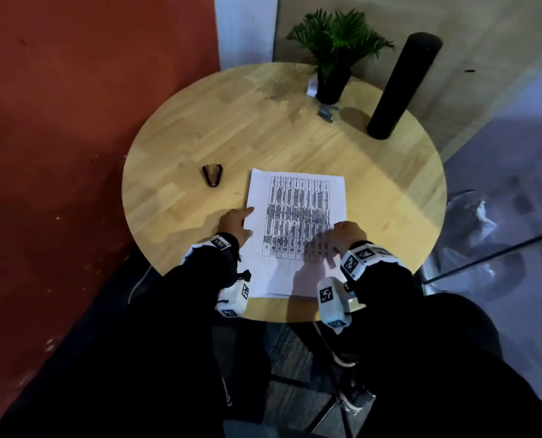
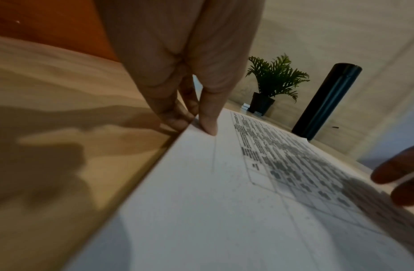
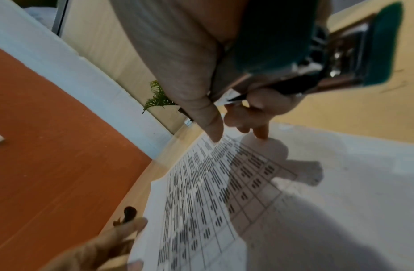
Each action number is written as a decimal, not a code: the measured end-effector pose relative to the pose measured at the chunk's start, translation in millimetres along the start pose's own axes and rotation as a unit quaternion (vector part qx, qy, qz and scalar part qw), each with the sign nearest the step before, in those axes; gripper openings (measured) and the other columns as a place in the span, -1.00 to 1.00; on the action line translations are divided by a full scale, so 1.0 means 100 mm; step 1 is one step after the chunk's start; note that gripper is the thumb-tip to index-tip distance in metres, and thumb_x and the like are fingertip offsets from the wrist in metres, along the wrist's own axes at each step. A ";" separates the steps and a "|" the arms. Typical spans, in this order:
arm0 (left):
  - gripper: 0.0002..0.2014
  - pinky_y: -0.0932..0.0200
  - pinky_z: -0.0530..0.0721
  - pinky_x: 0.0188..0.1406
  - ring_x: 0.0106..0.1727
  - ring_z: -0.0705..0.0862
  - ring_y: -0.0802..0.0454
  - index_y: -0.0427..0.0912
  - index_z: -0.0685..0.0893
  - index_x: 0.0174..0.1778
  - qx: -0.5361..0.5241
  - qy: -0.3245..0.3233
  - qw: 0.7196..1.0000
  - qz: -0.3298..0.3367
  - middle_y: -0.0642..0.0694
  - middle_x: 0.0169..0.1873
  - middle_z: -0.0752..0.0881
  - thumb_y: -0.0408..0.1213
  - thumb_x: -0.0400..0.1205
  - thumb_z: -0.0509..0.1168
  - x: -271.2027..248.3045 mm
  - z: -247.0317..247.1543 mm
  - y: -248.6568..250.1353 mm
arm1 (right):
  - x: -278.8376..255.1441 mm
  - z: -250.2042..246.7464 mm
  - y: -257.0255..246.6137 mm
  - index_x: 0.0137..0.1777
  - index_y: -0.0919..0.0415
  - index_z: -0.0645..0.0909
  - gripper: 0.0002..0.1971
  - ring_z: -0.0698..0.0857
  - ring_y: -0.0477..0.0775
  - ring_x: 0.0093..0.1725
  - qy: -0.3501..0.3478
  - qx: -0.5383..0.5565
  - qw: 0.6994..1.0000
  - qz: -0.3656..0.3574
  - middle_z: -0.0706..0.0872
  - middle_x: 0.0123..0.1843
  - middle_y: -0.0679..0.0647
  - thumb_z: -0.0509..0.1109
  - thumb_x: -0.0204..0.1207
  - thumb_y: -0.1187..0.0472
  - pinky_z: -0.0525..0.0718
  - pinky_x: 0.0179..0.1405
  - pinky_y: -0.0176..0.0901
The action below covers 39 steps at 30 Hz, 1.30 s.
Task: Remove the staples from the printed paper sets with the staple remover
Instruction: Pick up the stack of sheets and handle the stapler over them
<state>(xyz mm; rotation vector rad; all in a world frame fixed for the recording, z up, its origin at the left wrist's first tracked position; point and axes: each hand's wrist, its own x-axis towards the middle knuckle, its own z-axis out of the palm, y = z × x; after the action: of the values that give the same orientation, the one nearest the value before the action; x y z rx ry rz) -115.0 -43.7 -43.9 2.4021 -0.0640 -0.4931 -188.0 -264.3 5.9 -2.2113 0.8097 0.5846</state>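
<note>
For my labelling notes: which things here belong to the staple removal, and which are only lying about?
For the job: printed paper set, staple remover, teal tool in the right hand.
Only lying about: potted plant, black cylinder, small white box.

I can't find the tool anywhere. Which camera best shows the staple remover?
The head view: the staple remover lies whole on the round table, left of the printed paper. The right wrist view shows only a dark bit of it behind fingertips. The left wrist view misses it.
</note>
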 end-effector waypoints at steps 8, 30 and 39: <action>-0.38 -0.04 0.35 0.40 0.51 0.25 -0.20 0.00 0.37 0.55 0.185 0.058 0.981 0.015 -0.16 0.53 0.27 -0.23 0.56 0.38 -0.18 0.02 0.13 | -0.11 0.18 0.05 0.26 0.31 0.27 -0.63 0.56 0.12 -0.09 0.012 0.183 0.983 0.012 0.50 0.07 0.19 0.29 0.50 0.34 0.57 -0.35 -0.09; -0.34 -0.12 0.30 0.52 0.63 0.17 -0.03 0.10 0.43 0.52 0.204 -0.116 0.967 0.097 0.01 0.64 0.20 -0.11 0.49 0.48 -0.42 -0.11 -0.12 | 0.17 0.43 -0.67 0.41 0.30 0.31 -0.57 0.45 0.37 0.36 0.105 -0.059 0.984 -0.133 0.40 0.36 0.35 0.28 0.59 0.21 0.53 0.17 0.15; -0.20 0.07 0.21 0.57 0.66 0.08 -0.15 -0.12 0.05 0.67 0.269 -0.181 0.946 0.025 -0.25 0.66 -0.01 0.07 0.61 0.29 -0.68 -0.11 0.14 | -0.50 0.44 0.18 0.42 0.21 0.35 -0.56 0.35 0.27 0.42 0.186 -0.153 0.967 -0.084 0.34 0.46 0.24 0.25 0.59 0.08 0.49 0.21 0.21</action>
<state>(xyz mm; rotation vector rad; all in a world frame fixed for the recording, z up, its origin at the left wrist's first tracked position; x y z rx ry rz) -172.6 -35.7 -4.4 2.7887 -0.4758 -0.9950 -243.1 -223.0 -0.3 -2.6935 0.7422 0.2223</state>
